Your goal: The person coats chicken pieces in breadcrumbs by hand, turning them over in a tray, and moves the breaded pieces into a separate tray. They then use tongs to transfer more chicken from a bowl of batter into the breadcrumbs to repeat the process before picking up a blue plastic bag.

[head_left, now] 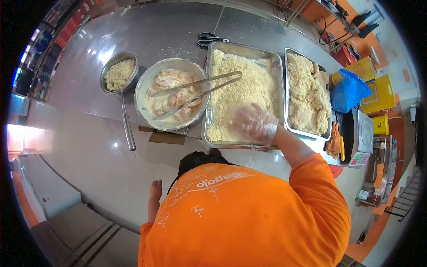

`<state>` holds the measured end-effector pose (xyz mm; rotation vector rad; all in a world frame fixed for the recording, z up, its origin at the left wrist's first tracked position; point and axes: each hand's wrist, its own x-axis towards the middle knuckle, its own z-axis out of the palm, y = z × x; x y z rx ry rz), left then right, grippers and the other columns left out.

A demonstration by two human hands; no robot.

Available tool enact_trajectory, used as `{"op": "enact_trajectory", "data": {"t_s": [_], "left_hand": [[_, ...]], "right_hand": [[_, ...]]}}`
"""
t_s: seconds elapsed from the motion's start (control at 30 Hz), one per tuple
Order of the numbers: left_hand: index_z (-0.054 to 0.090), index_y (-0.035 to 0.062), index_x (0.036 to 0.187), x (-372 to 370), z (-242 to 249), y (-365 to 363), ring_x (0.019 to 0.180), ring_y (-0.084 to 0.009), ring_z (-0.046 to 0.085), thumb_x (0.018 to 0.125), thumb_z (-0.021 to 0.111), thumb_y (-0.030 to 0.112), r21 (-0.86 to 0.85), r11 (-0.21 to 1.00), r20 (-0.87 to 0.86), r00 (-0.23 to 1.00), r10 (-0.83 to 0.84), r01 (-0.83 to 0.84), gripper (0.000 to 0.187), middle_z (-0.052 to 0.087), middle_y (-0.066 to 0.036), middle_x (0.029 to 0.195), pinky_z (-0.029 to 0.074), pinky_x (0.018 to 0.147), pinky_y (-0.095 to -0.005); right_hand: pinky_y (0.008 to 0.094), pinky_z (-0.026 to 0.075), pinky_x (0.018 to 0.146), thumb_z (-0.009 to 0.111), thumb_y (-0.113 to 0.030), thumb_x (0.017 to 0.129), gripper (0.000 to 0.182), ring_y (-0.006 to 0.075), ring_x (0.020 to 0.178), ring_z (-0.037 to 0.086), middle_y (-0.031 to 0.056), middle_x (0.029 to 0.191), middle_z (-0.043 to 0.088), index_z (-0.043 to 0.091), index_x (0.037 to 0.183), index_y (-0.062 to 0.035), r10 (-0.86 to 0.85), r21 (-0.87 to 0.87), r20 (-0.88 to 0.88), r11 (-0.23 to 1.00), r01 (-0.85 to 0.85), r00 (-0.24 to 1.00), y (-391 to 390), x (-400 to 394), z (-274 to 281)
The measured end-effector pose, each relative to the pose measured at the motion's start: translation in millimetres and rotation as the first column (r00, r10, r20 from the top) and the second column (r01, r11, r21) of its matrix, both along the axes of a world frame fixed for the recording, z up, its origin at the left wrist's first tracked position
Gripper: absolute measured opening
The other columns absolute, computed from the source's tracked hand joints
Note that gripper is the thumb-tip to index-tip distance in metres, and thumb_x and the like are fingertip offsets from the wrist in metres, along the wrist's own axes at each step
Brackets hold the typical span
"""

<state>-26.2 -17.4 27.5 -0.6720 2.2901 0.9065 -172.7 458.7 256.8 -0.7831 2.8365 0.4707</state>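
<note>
1. Right hand [254, 123], in a clear plastic glove, is motion-blurred at frame centre; fingers look loosely spread over the crumbs, gripping nothing that can be made out.
2. It hovers at or on the breadcrumb tray [271, 58], lower right corner of the crumb bed.
3. Crumbs likely light, dry, loose: scoop with a cupped palm rather than pinch.
4. Left hand [155, 189] hangs low at lower centre-left, away from the counter; fingers not readable.
5. Left of the tray: batter bowl [143, 84] with wet pieces, probably slippery and soft; tongs [195, 91] rest across it.
6. Right of the tray: tray of coated pieces [308, 95]; coating likely fragile, lift from beneath.
</note>
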Motion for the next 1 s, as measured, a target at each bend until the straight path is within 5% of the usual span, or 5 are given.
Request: {"op": "enact_trajectory", "data": {"t_s": [0.2, 0.43, 0.53, 0.73, 1.0], "left_hand": [[0.054, -0.0016, 0.092, 12.8, 4.5, -9.3, 0.067, -0.0182, 0.055, 0.083, 0.047, 0.032, -0.03, 0.995, -0.017, 0.995, 0.099, -0.099, 0.035, 0.059, -0.01, 0.079, 0.045, 0.062, -0.0306], [0.053, -0.002, 0.093, 33.7, -69.0, -28.2, 0.068, -0.0181, 0.055, 0.083, 0.048, 0.032, 0.111, 0.969, -0.02, 0.975, 0.223, -0.22, 0.036, 0.059, -0.01, 0.079, 0.045, 0.063, -0.0304], [0.054, -0.0021, 0.093, 16.9, -32.6, -11.4, 0.068, -0.0178, 0.055, 0.083, 0.048, 0.031, 0.099, 0.979, -0.045, 0.982, 0.182, -0.177, 0.035, 0.059, -0.01, 0.078, 0.044, 0.063, -0.03], [0.054, -0.0024, 0.092, 6.7, -8.7, -8.2, 0.067, -0.0174, 0.055, 0.083, 0.048, 0.031, 0.072, 0.993, -0.035, 0.994, 0.101, -0.098, 0.035, 0.058, -0.01, 0.076, 0.044, 0.063, -0.0299], [0.054, -0.0028, 0.09, 11.8, -9.8, -9.9, 0.065, -0.018, 0.055, 0.082, 0.048, 0.03, 0.035, 0.993, -0.059, 0.992, 0.113, -0.111, 0.035, 0.059, -0.01, 0.074, 0.044, 0.061, -0.0309]], "right_hand": [[0.0382, 0.025, 0.098, 0.038, -0.04, 0.082, 0.048, 0.0268, 0.117, 0.034, 0.0133, 0.125, 0.038, 0.038, 0.121, -0.0123, -0.527, -0.545, -0.201, 0.761, 0.352, 0.826, 6.8, -3.9, 2.1], [0.0299, 0.029, 0.096, 0.048, -0.017, 0.076, 0.044, 0.0259, 0.111, 0.041, 0.0132, 0.117, 0.047, 0.041, 0.119, -0.0076, -0.438, -0.057, 0.177, 0.889, 0.454, 0.881, 16.4, -11.3, -22.1], [0.0282, 0.03, 0.095, 0.045, -0.012, 0.076, 0.042, 0.0238, 0.111, 0.041, 0.0108, 0.115, 0.049, 0.042, 0.119, -0.0082, -0.537, -0.554, 0.696, 0.022, 0.832, 0.477, 33.0, -9.6, -58.0], [0.0295, 0.033, 0.091, 0.043, -0.037, 0.08, 0.037, 0.0246, 0.102, 0.048, 0.0126, 0.111, 0.051, 0.052, 0.108, -0.0138, -0.457, -0.002, 0.229, 0.883, 0.469, 0.86, -15.5, 1.9, -14.2], [0.0275, 0.037, 0.086, 0.046, -0.022, 0.082, 0.028, 0.0195, 0.102, 0.049, 0.0068, 0.106, 0.054, 0.049, 0.109, -0.0124, -0.698, -0.487, 0.328, 0.453, 0.747, 0.636, -55.2, 7.3, -20.5]]}}
